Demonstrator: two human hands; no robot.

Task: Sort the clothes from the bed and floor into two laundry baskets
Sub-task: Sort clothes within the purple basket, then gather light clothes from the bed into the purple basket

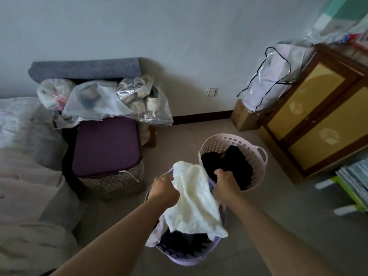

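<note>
While our left hand (165,189) and right hand (226,183) both grip a white towel (194,198) over the near basket (191,259), dark clothes (229,164) already fill the far basket (215,145), so sorting looks well underway.

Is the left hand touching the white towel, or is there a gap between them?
Touching. In the head view the left hand grips the edge of the white towel, with its fingers curled into the fabric.
</note>
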